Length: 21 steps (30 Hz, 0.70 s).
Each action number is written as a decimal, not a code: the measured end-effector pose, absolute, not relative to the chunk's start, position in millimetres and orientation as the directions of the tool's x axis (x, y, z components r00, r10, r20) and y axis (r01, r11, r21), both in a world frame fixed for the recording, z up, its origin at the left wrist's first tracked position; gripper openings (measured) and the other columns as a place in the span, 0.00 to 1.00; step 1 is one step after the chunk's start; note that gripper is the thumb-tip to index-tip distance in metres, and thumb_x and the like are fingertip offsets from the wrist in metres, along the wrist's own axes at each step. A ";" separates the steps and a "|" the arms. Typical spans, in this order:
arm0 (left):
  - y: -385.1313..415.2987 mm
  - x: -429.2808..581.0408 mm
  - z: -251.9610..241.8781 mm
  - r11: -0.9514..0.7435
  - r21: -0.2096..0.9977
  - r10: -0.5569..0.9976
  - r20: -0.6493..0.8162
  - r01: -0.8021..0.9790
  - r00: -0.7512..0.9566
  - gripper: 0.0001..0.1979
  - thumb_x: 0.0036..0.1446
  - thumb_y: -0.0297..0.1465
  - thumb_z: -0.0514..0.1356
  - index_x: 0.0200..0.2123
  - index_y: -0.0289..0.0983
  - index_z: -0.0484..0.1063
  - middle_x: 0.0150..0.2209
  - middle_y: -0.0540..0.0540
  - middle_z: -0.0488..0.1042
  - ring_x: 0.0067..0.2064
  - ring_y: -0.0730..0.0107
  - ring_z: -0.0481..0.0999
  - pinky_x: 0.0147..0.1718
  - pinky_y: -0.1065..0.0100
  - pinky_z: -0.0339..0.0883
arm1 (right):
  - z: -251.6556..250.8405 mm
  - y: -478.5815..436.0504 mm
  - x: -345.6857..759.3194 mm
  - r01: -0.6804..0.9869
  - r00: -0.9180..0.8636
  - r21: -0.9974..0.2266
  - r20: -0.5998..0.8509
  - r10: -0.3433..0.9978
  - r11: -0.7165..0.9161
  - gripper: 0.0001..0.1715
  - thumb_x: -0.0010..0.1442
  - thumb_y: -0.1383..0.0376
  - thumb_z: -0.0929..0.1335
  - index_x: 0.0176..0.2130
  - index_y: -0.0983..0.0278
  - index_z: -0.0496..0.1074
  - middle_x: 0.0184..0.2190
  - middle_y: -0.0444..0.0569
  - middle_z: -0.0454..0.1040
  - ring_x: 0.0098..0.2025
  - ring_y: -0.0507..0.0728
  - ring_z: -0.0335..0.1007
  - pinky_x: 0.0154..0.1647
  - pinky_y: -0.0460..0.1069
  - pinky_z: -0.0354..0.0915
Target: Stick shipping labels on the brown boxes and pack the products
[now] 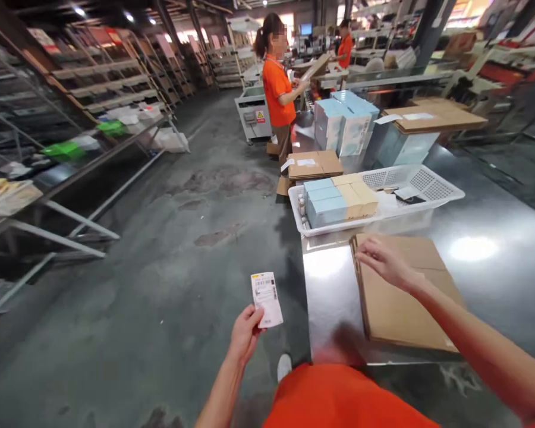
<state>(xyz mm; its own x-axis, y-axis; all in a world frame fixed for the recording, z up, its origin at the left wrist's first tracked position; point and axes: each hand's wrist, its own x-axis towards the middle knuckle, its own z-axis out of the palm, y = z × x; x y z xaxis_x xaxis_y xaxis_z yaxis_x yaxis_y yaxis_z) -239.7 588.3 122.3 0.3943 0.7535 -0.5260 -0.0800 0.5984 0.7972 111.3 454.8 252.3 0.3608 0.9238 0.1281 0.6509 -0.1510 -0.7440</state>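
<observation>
My left hand is held out over the floor and pinches a small white printed label by its lower edge. My right hand reaches over the steel table, fingers curled onto the top left corner of a stack of flattened cardboard sheets. Behind the stack stands a white plastic basket with several pale blue and tan boxes in it.
Further along the table lie flat cartons, stacked pale blue boxes and a cardboard sheet. A person in an orange shirt stands by a cart, another further back. Metal shelving lines the left of the grey floor.
</observation>
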 end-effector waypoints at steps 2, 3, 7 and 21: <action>553.5 -194.9 131.0 0.621 0.773 0.739 -0.520 -0.133 0.428 0.27 0.27 0.44 0.77 0.27 0.34 0.73 0.22 0.50 0.74 0.21 0.78 0.67 0.18 0.76 0.56 | 263.8 458.1 179.1 0.684 0.455 -0.690 0.150 0.878 -0.236 0.25 0.60 0.45 0.66 0.25 0.61 0.68 0.26 0.49 0.70 0.32 0.57 0.64 0.37 0.52 0.60; 538.1 -172.0 137.1 0.625 0.764 0.739 -0.511 -0.162 0.439 0.27 0.28 0.44 0.77 0.28 0.33 0.74 0.23 0.51 0.74 0.21 0.78 0.67 0.18 0.76 0.55 | 271.2 459.6 213.1 0.672 0.534 -0.675 0.154 0.831 -0.306 0.22 0.61 0.48 0.67 0.27 0.62 0.70 0.28 0.50 0.72 0.32 0.57 0.65 0.37 0.52 0.60; 493.7 -91.5 163.2 0.627 0.742 0.746 -0.486 -0.237 0.454 0.27 0.27 0.41 0.78 0.30 0.34 0.73 0.23 0.51 0.74 0.21 0.79 0.67 0.19 0.75 0.55 | 292.7 466.4 304.5 0.657 0.727 -0.602 0.347 0.593 -0.453 0.24 0.63 0.64 0.68 0.56 0.70 0.69 0.47 0.62 0.75 0.38 0.56 0.69 0.45 0.54 0.59; 440.9 -19.1 181.7 0.523 0.775 0.846 -0.422 -0.354 0.326 0.25 0.31 0.40 0.77 0.27 0.35 0.69 0.21 0.53 0.70 0.21 0.79 0.64 0.20 0.73 0.54 | 202.1 436.4 168.3 0.042 -0.180 -0.979 -0.205 0.962 -0.201 0.33 0.46 0.38 0.73 0.21 0.63 0.64 0.18 0.42 0.66 0.23 0.50 0.61 0.27 0.48 0.60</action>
